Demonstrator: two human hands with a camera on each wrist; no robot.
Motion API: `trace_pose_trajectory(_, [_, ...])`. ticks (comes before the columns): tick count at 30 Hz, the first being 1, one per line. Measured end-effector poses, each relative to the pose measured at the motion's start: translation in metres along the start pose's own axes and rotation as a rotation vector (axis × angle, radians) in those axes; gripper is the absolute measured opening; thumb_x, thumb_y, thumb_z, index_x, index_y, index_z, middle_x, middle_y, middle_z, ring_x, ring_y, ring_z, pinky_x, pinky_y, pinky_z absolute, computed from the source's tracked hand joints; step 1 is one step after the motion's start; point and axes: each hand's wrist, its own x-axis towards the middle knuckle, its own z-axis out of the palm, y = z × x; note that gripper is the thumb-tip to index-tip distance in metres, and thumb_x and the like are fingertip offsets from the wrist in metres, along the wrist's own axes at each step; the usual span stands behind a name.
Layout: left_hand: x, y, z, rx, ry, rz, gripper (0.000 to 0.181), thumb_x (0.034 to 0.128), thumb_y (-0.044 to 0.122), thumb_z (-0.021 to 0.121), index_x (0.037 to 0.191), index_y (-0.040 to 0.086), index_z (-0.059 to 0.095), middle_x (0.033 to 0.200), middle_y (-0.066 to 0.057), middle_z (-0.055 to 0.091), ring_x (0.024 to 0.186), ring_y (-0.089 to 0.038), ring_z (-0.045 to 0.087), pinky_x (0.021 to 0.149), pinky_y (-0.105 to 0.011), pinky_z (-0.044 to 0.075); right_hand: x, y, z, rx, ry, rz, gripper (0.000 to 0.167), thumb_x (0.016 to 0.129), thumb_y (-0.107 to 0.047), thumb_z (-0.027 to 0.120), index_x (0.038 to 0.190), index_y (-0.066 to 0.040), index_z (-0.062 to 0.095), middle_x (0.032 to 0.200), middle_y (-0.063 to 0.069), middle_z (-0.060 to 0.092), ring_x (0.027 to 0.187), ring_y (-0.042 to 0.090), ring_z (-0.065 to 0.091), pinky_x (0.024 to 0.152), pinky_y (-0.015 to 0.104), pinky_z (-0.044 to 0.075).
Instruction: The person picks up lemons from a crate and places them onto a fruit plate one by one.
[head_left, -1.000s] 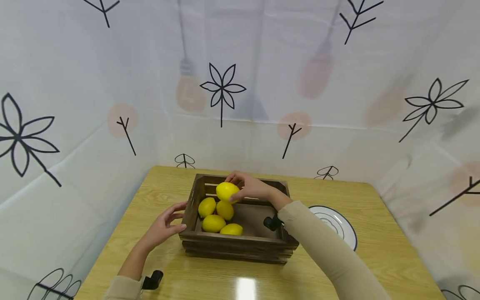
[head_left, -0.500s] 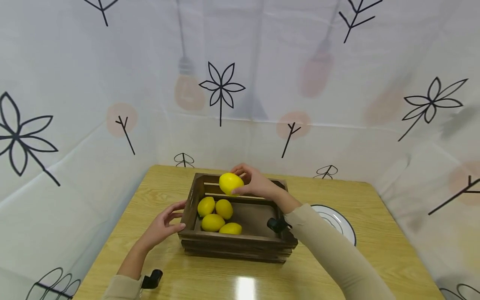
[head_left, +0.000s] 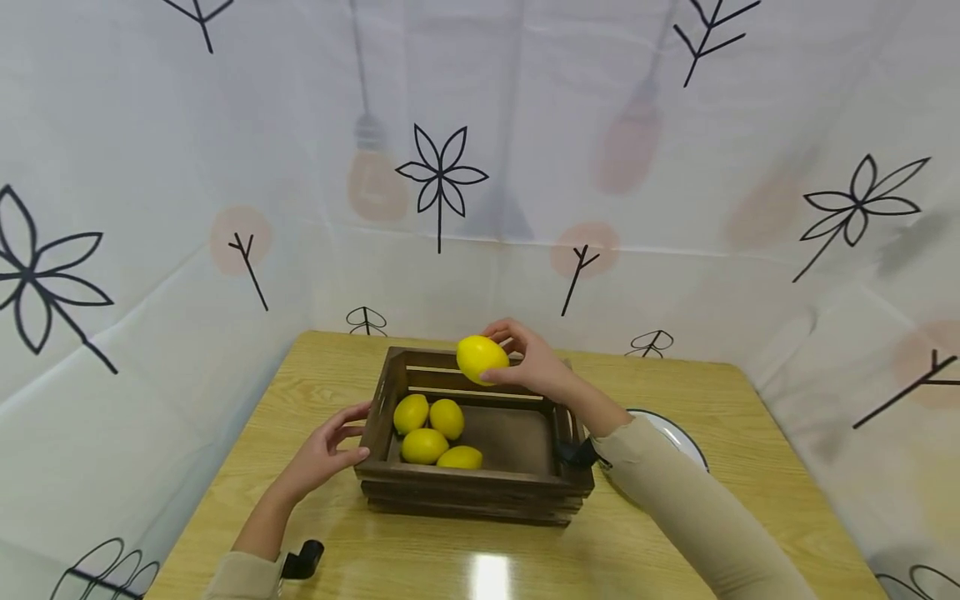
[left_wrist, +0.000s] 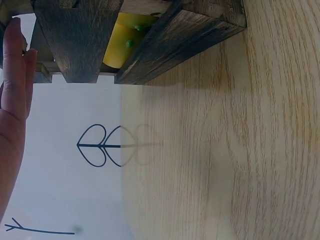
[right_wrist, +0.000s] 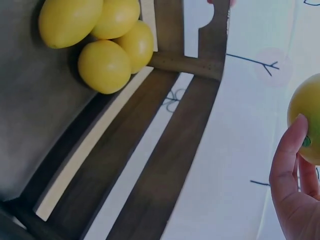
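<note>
In the head view my right hand point(head_left: 534, 364) holds a yellow lemon point(head_left: 482, 359) between thumb and fingers, above the back rim of a dark wooden crate point(head_left: 472, 493). The right wrist view shows the same lemon point(right_wrist: 309, 111) at its right edge, with the thumb against it near the green stem end. Several other lemons point(head_left: 424, 446) lie together in the left part of the crate. My left hand point(head_left: 321, 454) touches the crate's left side, its thumb by the front left corner. Its fingers point(left_wrist: 13, 75) look straight in the left wrist view.
A white plate point(head_left: 678, 436) with a dark rim lies on the wooden table point(head_left: 315, 375) right of the crate, partly behind my right sleeve point(head_left: 675, 500). A patterned white cloth point(head_left: 510, 283) hangs behind the table and at both sides.
My right hand has raised the lemon from above the others and carried it to the right, over the back rim. The left hand stays at the crate's side.
</note>
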Motion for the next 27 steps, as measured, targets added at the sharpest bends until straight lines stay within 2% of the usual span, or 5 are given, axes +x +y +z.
trace_pose_trajectory(14, [0.000, -0.004, -0.001, -0.009, -0.003, 0.009, 0.060, 0.0893, 0.000, 0.059, 0.142, -0.001, 0.031, 0.140, -0.026, 0.030, 0.113, -0.006, 0.047, 0.081, -0.029, 0.051, -0.018, 0.000, -0.012, -0.028, 0.033, -0.021, 0.050, 0.077, 0.003, 0.072, 0.121, 0.002, 0.049, 0.113, 0.019, 0.051, 0.092, 0.028, 0.053, 0.080, 0.040, 0.049])
trace_pose_trajectory(21, [0.000, -0.003, -0.001, 0.000, -0.002, 0.006, 0.060, 0.0894, 0.001, 0.060, 0.143, 0.000, 0.031, 0.140, -0.025, 0.030, 0.114, -0.007, 0.046, 0.081, -0.029, 0.051, -0.020, 0.027, -0.024, -0.027, 0.066, -0.016, 0.052, 0.077, -0.002, 0.075, 0.122, -0.005, 0.050, 0.115, 0.015, 0.050, 0.093, 0.027, 0.052, 0.079, 0.035, 0.050])
trace_pose_trajectory(27, [0.000, -0.003, -0.001, 0.012, 0.001, 0.004, 0.061, 0.0894, 0.002, 0.060, 0.143, 0.001, 0.031, 0.140, -0.024, 0.031, 0.115, -0.015, 0.046, 0.081, -0.031, 0.051, -0.026, 0.033, -0.031, -0.024, 0.101, -0.034, 0.053, 0.075, -0.007, 0.077, 0.121, -0.008, 0.051, 0.116, 0.015, 0.050, 0.093, 0.030, 0.051, 0.074, 0.034, 0.050])
